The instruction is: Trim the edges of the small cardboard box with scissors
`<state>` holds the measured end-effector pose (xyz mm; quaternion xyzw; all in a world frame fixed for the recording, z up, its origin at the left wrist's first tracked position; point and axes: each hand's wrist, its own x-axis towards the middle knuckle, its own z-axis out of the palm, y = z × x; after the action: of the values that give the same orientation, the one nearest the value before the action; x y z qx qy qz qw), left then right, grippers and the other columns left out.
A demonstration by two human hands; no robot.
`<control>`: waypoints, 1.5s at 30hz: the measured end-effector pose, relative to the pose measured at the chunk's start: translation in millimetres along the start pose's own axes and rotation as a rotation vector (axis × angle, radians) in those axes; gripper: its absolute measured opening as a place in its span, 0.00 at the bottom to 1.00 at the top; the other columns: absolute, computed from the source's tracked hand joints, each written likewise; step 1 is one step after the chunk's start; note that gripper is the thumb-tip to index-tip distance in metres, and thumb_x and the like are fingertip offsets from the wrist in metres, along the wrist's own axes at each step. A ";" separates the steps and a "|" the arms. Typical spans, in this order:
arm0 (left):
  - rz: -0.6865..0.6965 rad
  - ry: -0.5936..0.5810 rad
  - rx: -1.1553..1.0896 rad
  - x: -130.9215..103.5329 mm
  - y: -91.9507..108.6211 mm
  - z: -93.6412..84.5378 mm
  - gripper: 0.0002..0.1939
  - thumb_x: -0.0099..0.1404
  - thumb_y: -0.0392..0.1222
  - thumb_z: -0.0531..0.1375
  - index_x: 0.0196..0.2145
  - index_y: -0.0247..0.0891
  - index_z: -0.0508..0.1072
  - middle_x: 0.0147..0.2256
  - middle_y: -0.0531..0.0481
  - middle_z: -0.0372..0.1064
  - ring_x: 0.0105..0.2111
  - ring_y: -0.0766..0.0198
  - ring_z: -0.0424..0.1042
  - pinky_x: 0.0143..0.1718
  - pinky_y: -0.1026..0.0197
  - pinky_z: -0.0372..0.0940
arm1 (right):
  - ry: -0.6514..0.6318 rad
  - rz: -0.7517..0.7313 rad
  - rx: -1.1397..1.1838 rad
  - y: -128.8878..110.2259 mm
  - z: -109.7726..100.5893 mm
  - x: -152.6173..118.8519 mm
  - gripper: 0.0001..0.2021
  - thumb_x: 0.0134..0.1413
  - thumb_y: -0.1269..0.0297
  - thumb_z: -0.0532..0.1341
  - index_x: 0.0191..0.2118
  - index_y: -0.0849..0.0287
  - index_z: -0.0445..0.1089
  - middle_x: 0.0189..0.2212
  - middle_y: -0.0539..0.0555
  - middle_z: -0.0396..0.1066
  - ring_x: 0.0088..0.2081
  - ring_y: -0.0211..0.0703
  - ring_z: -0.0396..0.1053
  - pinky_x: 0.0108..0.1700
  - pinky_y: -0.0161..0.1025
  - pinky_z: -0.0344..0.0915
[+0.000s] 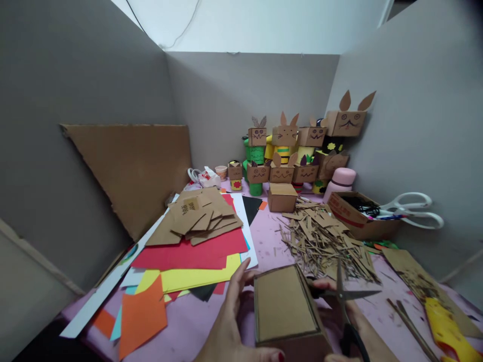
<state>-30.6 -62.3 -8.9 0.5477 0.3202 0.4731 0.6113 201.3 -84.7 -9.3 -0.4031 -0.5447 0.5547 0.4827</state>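
A small cardboard box (287, 304) with dark lines along its top edges is at the bottom centre. My left hand (234, 322) grips its left side, thumb along the near side and fingers behind. On the box's right side is my right hand (345, 322), which also has black-handled scissors (342, 294) in it. The scissors' blades are spread apart, pointing up and to the right. Part of my right hand's fingers is hidden behind the box and the scissors.
Cardboard pieces (204, 216) lie on coloured paper (192, 254) at left. Cardboard scraps (324, 236) are heaped right of centre, before a box of tools (362, 223). Box-headed animal figures (281, 171) and another small box (282, 197) stand at the back. A yellow object (447, 329) lies lower right.
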 end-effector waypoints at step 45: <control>-0.070 -0.212 0.031 -3.8 24.3 -2.0 0.41 0.43 0.55 0.71 0.53 0.56 0.59 0.53 0.47 0.58 0.54 0.49 0.59 0.56 0.48 0.53 | -0.357 -0.057 -1.097 -48.1 -18.1 0.0 0.10 0.52 0.56 0.61 0.24 0.54 0.67 0.21 0.48 0.70 0.23 0.38 0.65 0.25 0.33 0.57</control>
<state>-39.4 -66.2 13.8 0.5926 0.2801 0.3860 0.6491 223.6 -83.7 37.1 -0.4799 -0.8362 0.2375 0.1185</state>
